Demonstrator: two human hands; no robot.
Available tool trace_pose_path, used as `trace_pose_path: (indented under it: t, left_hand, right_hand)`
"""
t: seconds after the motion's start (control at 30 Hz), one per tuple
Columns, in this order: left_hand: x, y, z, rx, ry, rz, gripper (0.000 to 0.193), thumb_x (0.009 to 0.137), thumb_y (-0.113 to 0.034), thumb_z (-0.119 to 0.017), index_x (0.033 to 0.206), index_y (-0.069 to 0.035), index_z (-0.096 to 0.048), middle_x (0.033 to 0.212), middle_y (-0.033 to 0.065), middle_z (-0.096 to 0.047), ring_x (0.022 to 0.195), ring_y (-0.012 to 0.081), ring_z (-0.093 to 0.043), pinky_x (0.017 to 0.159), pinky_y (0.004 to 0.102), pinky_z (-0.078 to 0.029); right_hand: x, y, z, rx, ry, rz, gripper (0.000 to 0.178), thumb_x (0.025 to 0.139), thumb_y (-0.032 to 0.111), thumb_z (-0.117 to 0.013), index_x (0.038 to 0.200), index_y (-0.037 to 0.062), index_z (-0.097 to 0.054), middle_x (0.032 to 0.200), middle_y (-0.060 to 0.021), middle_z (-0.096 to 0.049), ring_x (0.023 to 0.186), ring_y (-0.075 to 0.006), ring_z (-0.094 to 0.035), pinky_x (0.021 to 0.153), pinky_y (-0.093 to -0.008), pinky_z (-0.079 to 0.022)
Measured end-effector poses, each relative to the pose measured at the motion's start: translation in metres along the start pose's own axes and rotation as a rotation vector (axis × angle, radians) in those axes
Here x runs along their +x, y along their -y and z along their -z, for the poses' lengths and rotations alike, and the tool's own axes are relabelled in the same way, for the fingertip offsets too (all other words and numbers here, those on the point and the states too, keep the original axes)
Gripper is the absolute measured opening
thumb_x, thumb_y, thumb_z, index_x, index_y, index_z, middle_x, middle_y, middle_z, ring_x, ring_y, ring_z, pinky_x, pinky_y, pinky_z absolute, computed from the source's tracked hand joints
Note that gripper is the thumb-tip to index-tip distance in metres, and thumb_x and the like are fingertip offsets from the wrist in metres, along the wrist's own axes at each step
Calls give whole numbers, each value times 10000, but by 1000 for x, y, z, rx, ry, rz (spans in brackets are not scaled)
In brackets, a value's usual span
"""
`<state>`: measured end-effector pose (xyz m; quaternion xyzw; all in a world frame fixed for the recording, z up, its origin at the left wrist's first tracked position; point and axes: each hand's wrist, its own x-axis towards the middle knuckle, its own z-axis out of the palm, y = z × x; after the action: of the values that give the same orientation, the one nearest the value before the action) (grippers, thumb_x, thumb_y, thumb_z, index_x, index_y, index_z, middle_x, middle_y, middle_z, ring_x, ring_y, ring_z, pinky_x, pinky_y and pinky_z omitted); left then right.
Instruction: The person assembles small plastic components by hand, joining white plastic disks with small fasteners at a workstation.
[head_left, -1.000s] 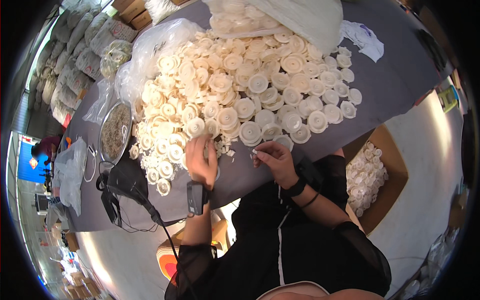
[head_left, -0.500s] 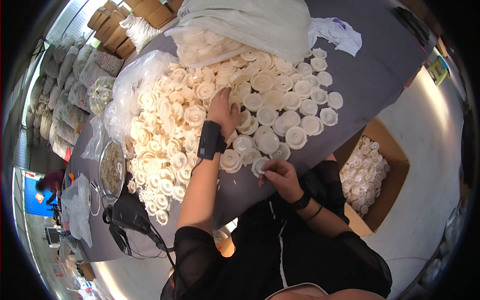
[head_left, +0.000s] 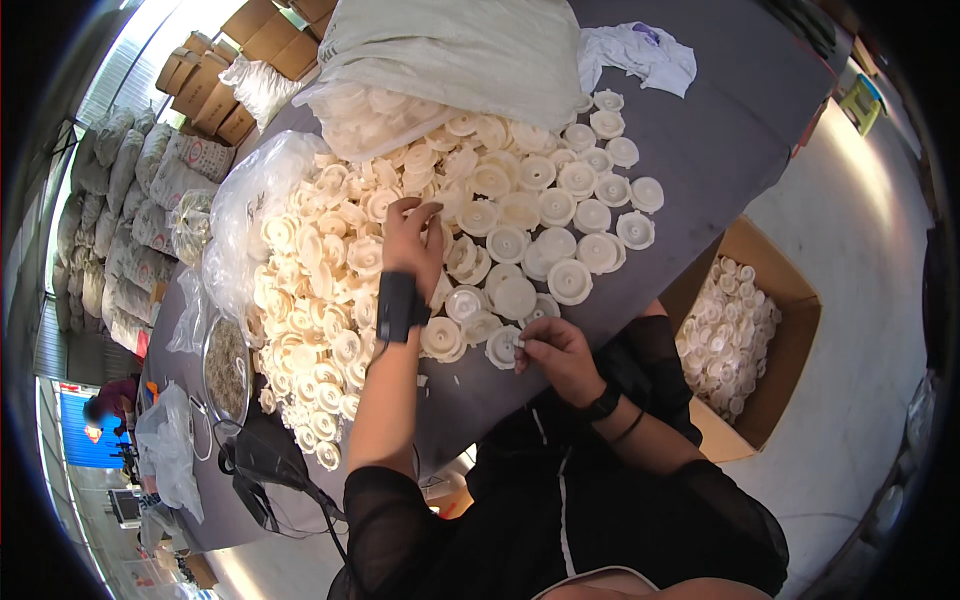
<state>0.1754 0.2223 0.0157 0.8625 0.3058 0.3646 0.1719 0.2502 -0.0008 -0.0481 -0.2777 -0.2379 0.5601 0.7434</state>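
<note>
A broad pile of cream plastic discs [head_left: 310, 290], each with a raised centre and notched rim, covers the dark table. My left hand [head_left: 412, 240] rests over the middle of this pile, its fingers bent and spread apart, with no disc visibly gripped. Close to the table's near edge, my right hand [head_left: 562, 360] pinches a round white disc [head_left: 502, 347] between thumb and fingers. The held disc shows its flat face, beside other loose discs [head_left: 514, 298]. What lies under my left fingertips is partly hidden.
A cardboard box [head_left: 790, 370] of smaller white pieces stands at right, below table level. A large white sack [head_left: 450, 60] lies behind the pile, near a crumpled cloth [head_left: 640, 58]. Clear plastic bags [head_left: 250, 200] and an oval tray [head_left: 227, 370] of small bits line the left.
The view has shifted, so the table and pile appear further left and lower. In my right hand the disc has turned from nearly edge-on to show its face. My left hand remains over the pile.
</note>
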Motion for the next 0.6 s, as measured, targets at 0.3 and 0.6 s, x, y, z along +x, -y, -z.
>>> trace_pose_path:
  t: [0.3,0.6]
  left_hand:
    - [-147,-80,72,-325,34,254,190,803,57,-527,957,-4,-620,1178,171,-544,927,211,-594,729,279,-488]
    - [-196,-70,81,-306,-227,385,94,757,44,-575,831,-12,-577,1076,137,-545,957,235,-557,829,313,-424]
  right_hand:
    - [5,-9,-36,147,21,30,126,851,38,-568,970,-3,-559,846,-89,-623,740,-159,-606,694,-285,-496]
    - [-18,-28,-54,-95,114,-41,106,831,15,-589,931,-13,-567,828,-87,-629,739,-145,-607,685,-263,-494]
